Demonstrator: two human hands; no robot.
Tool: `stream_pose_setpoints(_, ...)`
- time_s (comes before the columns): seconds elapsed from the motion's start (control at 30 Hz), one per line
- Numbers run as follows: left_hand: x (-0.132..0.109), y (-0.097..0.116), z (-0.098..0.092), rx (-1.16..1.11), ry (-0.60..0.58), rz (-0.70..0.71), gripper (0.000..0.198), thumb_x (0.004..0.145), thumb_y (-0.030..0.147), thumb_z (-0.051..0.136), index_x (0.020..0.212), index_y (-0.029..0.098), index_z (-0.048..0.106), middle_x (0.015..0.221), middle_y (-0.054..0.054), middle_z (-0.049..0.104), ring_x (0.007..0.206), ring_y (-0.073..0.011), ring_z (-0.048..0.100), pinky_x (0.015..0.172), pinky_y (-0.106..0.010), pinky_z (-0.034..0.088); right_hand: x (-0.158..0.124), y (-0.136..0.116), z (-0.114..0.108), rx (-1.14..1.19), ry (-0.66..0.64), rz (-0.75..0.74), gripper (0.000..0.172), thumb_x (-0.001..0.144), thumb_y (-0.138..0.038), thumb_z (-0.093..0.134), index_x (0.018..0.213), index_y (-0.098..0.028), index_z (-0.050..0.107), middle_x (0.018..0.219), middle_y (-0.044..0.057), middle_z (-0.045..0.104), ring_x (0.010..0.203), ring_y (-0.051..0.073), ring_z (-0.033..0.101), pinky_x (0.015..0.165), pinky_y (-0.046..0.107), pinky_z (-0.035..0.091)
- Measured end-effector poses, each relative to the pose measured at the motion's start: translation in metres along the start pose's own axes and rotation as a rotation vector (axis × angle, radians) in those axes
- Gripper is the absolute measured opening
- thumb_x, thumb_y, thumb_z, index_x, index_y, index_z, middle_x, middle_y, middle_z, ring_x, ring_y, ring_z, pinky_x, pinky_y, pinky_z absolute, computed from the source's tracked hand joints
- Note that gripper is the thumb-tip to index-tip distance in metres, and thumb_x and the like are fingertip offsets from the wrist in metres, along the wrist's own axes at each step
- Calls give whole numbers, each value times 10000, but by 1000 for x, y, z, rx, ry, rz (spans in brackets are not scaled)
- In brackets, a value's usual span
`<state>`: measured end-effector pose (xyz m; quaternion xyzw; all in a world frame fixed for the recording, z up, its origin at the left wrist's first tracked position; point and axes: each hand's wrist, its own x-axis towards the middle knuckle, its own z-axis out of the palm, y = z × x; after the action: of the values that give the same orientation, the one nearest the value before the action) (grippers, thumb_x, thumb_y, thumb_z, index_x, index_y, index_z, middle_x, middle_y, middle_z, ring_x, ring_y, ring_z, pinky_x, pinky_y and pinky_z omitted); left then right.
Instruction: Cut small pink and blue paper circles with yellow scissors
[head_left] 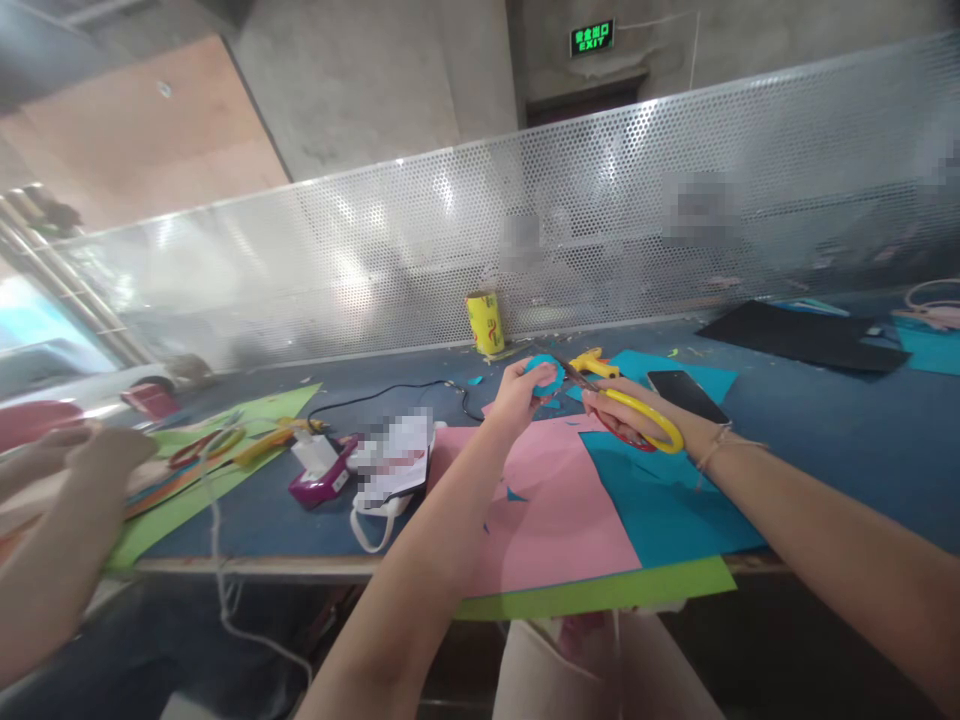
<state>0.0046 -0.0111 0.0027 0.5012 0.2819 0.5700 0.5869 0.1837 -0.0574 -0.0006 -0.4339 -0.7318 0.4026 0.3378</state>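
Observation:
My left hand [517, 392] pinches a small round piece of teal paper [546, 375] above the table. Just to its right, my right hand [622, 408] has its fingers through the yellow and red handles of a pair of scissors [637, 415], whose blades point left at the teal piece. Below both hands lie a pink sheet [547, 510], a teal sheet [660, 500] and a green sheet [600, 592] stacked at the table's front edge.
A phone [686, 393] and a yellow glue gun [596, 362] lie behind my hands, a yellow can [486, 322] by the perforated metal screen [675, 200]. Left are a purple box [319, 480], cables, green paper [225, 440] and another person's hands [75, 455]. Black sheet [802, 335] far right.

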Motion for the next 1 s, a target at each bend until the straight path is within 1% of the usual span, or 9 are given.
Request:
stream_pose_setpoints(0.1, 0, 0, 0, 20, 9, -10, 338, 527, 298, 807, 571, 164, 500, 508, 53, 462, 453, -49, 415, 416, -194, 294, 1, 5, 1, 34, 13, -25, 476, 883, -663, 467, 722, -216, 495, 430, -79, 402, 301, 66, 338, 310, 206, 282)
stream_pose_setpoints(0.2, -1, 0, -1, 45, 7, -20, 354, 516, 344, 821, 583, 163, 524, 506, 51, 478, 433, -51, 407, 395, -197, 275, 3, 10, 1, 76, -12, -17, 487, 875, -682, 458, 734, -217, 490, 443, -81, 403, 301, 68, 338, 302, 204, 283)
stream_pose_setpoints(0.33, -3, -1, -1, 85, -29, -27, 330, 555, 368, 811, 609, 159, 561, 530, 35, 510, 461, -64, 441, 418, -204, 319, 3, 12, 2, 143, -81, -5, 527, 845, -738, 444, 735, -223, 463, 453, -77, 430, 290, 76, 362, 281, 213, 298)
stream_pose_setpoints(0.43, -4, -2, 0, 112, -47, -31, 313, 579, 368, 799, 604, 160, 565, 526, 35, 505, 469, -65, 450, 427, -203, 335, 3, 12, 3, 173, -83, -6, 543, 826, -762, 450, 753, -224, 463, 469, -76, 451, 289, 81, 386, 270, 217, 317)
stream_pose_setpoints(0.6, -5, -2, 1, 120, -37, -44, 302, 585, 376, 797, 610, 164, 582, 524, 35, 503, 480, -68, 462, 431, -200, 349, 3, 9, 4, 192, -80, -34, 525, 841, -739, 461, 746, -222, 464, 459, -79, 445, 284, 76, 381, 272, 212, 322)
stream_pose_setpoints(0.8, -5, -3, 0, 143, -63, -48, 288, 609, 379, 790, 616, 165, 597, 524, 33, 503, 476, -65, 457, 433, -199, 358, 1, 5, 5, 201, -48, -26, 511, 840, -716, 484, 731, -216, 477, 450, -87, 424, 284, 57, 326, 280, 197, 292)
stream_pose_setpoints(0.9, -5, -5, -1, 164, -72, -51, 284, 619, 383, 780, 628, 165, 598, 549, 27, 518, 484, -66, 468, 431, -195, 366, 1, 4, 5, 179, -1, -19, 504, 852, -704, 471, 719, -217, 472, 435, -83, 418, 285, 61, 325, 284, 200, 279)
stream_pose_setpoints(1.0, -4, -6, -1, 160, -54, -56, 293, 624, 383, 777, 640, 164, 583, 564, 25, 524, 493, -69, 483, 436, -193, 386, 2, 4, 3, 171, 47, -31, 494, 846, -704, 474, 743, -221, 474, 433, -87, 412, 289, 66, 324, 287, 205, 274)
